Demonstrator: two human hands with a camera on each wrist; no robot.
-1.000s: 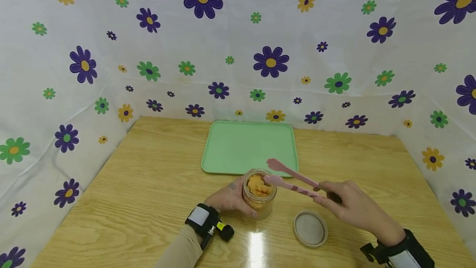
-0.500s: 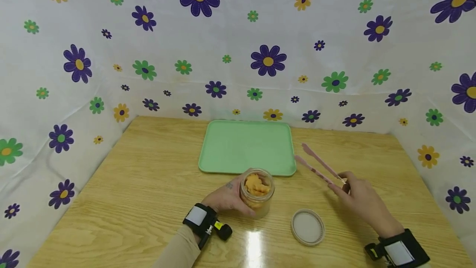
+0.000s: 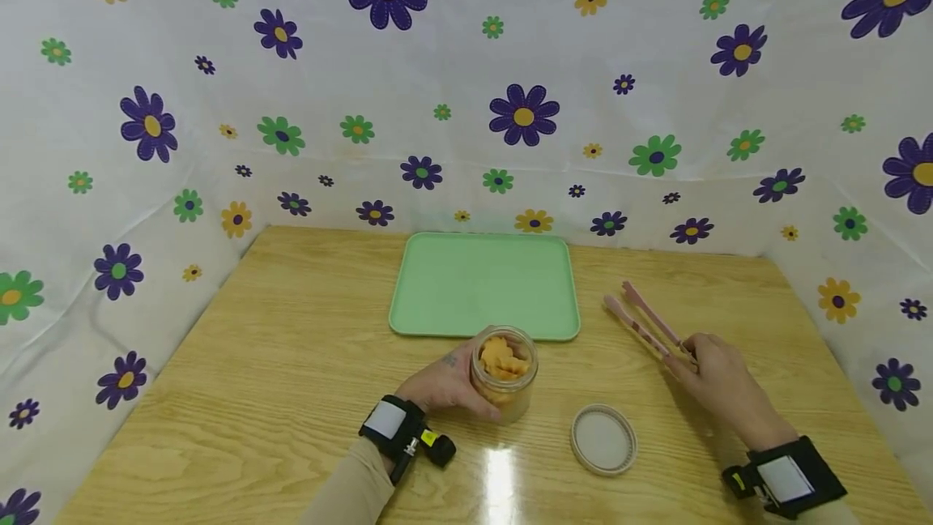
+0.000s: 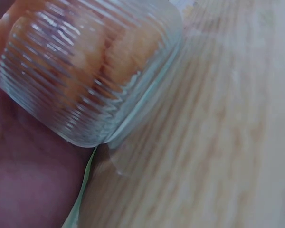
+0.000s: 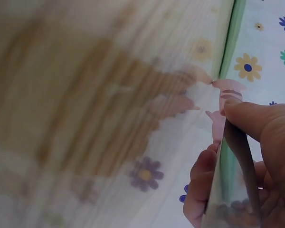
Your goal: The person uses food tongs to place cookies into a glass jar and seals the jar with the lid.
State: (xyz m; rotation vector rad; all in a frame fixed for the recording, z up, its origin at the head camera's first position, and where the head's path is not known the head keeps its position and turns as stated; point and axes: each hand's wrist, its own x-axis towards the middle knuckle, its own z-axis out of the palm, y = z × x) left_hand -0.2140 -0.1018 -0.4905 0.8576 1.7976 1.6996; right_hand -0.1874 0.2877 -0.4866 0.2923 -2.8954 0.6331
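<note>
My left hand (image 3: 448,389) grips a ribbed glass jar (image 3: 513,403) from its left side, thumb in front. Orange pieces of food (image 3: 501,359) fill the jar, whose mouth is uncovered; through the glass they show as rounded chunks in the left wrist view. On the right, my right hand (image 3: 722,379) holds pink tongs (image 3: 641,326) low over the wood, with the two tips apart and pointing to the back left. Nothing is between the tips. In the right wrist view, the thumb (image 5: 251,114) lies along one arm of the tongs, with fingers curled on the other side.
A light green tray (image 3: 484,286) lies behind the jar. Between the jar and the right hand, a round lid (image 3: 603,440) lies on the wooden table (image 3: 291,347). White flower-printed cloth (image 3: 452,63) hangs around the back and sides.
My right hand has carried the tongs from over the jar's mouth away to the right and lowered them toward the table. The left hand has stayed on the jar.
</note>
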